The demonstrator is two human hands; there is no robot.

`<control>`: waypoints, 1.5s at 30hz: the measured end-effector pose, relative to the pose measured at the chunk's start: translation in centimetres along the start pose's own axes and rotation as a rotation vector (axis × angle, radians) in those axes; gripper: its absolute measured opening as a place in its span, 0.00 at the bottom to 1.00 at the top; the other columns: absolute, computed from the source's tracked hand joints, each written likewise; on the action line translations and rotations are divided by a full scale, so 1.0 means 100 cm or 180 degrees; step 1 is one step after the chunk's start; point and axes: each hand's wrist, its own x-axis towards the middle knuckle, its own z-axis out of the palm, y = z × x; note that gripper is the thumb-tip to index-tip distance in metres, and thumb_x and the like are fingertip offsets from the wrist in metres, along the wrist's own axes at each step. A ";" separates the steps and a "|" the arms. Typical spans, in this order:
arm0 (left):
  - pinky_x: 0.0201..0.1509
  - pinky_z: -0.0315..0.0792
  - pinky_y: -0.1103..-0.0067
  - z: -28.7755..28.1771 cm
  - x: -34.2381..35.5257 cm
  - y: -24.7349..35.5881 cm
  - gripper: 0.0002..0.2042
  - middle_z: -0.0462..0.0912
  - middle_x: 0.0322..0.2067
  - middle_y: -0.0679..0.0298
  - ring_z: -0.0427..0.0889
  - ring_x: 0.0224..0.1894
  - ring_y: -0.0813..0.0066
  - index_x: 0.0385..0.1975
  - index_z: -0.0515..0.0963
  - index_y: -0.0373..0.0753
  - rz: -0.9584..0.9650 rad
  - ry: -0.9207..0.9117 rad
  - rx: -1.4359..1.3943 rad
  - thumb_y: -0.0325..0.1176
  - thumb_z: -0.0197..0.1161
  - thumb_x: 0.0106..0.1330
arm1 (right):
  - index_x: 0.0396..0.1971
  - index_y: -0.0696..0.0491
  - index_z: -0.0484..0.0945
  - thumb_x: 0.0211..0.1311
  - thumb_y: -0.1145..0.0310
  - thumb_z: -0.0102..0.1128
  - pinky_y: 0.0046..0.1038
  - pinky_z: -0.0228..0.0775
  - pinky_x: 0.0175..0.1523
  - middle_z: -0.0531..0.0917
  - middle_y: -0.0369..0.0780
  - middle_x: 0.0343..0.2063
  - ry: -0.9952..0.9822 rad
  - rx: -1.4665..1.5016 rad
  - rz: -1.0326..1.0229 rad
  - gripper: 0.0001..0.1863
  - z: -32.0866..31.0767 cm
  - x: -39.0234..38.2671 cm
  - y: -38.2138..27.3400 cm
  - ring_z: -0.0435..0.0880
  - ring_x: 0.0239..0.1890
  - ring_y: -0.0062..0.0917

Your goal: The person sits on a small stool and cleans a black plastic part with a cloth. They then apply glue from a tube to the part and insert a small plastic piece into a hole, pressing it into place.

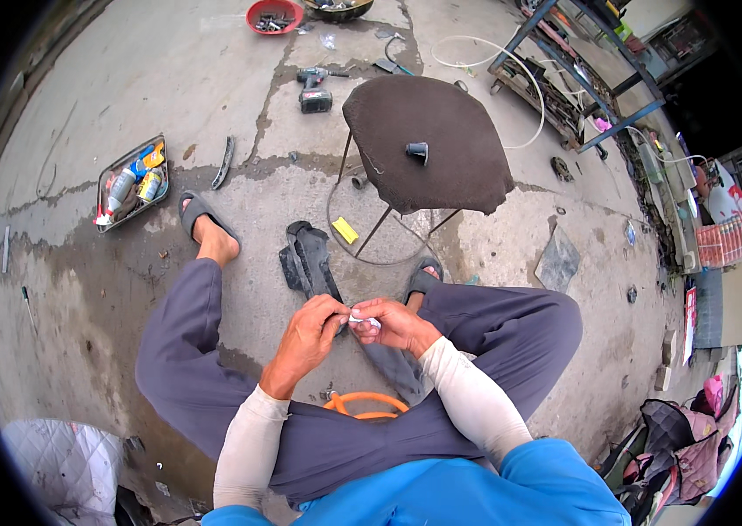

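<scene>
Concrete floor (pixel 187 96), stained and cracked, surrounds a seated person. Left hand (pixel 311 329) and right hand (pixel 397 324) are together before the lap, clamped on a small white piece (pixel 370 323): the right curls around it, the left pinches its left end, and the fingers partly hide its form. Just beyond, a black panel (pixel 308 254) lies near a yellow block (pixel 345 231). Ahead, a stool (pixel 423 110) bears a dark cup (pixel 418 154); a drill (pixel 314 89) lies farther off.

Brown stool (pixel 445 114), obstacle beyond right hand (pixel 401 326)
</scene>
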 end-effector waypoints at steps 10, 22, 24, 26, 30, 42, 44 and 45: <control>0.44 0.77 0.66 -0.017 -0.008 -0.003 0.09 0.83 0.41 0.53 0.84 0.39 0.53 0.46 0.79 0.34 -0.0699 0.0203 0.0487 0.25 0.64 0.68 | 0.35 0.57 0.85 0.69 0.65 0.65 0.20 0.66 0.26 0.80 0.31 0.25 0.2980 -0.1940 -0.1277 0.10 -0.128 0.059 -0.020 0.74 0.22 0.14; 0.45 0.77 0.66 -0.031 -0.013 -0.002 0.08 0.84 0.40 0.54 0.85 0.40 0.52 0.45 0.79 0.34 -0.1026 0.0251 0.0549 0.25 0.63 0.68 | 0.51 0.61 0.84 0.69 0.72 0.61 0.21 0.72 0.32 0.86 0.37 0.32 0.3124 -0.1849 -0.1550 0.15 -0.155 0.078 -0.024 0.82 0.29 0.18; 0.44 0.77 0.69 -0.038 -0.014 -0.006 0.09 0.86 0.40 0.52 0.85 0.38 0.56 0.47 0.80 0.33 -0.1087 0.0379 0.0767 0.27 0.62 0.71 | 0.50 0.64 0.84 0.66 0.74 0.62 0.23 0.77 0.37 0.88 0.41 0.32 0.3196 -0.1960 -0.1529 0.16 -0.158 0.081 -0.023 0.84 0.30 0.21; 0.44 0.76 0.69 -0.041 -0.013 -0.007 0.09 0.86 0.39 0.52 0.85 0.38 0.56 0.47 0.80 0.33 -0.1139 0.0436 0.0839 0.28 0.62 0.71 | 0.51 0.65 0.84 0.65 0.74 0.62 0.24 0.77 0.37 0.88 0.41 0.33 0.3219 -0.2038 -0.1463 0.16 -0.165 0.084 -0.023 0.84 0.30 0.21; 0.46 0.77 0.65 -0.045 -0.008 -0.008 0.08 0.86 0.41 0.54 0.85 0.43 0.52 0.46 0.80 0.34 -0.1337 0.0507 0.0947 0.27 0.62 0.69 | 0.55 0.64 0.81 0.64 0.76 0.63 0.24 0.74 0.38 0.88 0.41 0.37 0.3163 -0.2351 -0.1370 0.20 -0.184 0.091 -0.024 0.85 0.34 0.22; 0.49 0.77 0.58 -0.029 -0.009 -0.051 0.12 0.87 0.40 0.48 0.85 0.45 0.45 0.48 0.80 0.34 -0.2039 -0.0018 0.1366 0.34 0.62 0.71 | 0.60 0.62 0.78 0.60 0.77 0.64 0.33 0.76 0.60 0.85 0.51 0.54 0.3331 -0.2856 -0.1741 0.26 -0.206 0.109 -0.006 0.86 0.54 0.36; 0.50 0.77 0.57 -0.021 -0.009 -0.075 0.14 0.87 0.40 0.45 0.85 0.46 0.43 0.49 0.79 0.33 -0.2389 -0.0095 0.1320 0.36 0.62 0.71 | 0.51 0.60 0.84 0.61 0.74 0.64 0.33 0.78 0.55 0.89 0.49 0.46 0.3601 -0.2862 -0.1848 0.18 -0.207 0.114 0.002 0.88 0.48 0.36; 0.50 0.77 0.57 -0.016 -0.007 -0.084 0.14 0.87 0.40 0.45 0.85 0.46 0.43 0.49 0.79 0.33 -0.2388 -0.0130 0.1296 0.36 0.62 0.71 | 0.51 0.60 0.84 0.61 0.74 0.64 0.33 0.78 0.55 0.89 0.49 0.46 0.3639 -0.2858 -0.1824 0.18 -0.209 0.114 0.005 0.88 0.48 0.36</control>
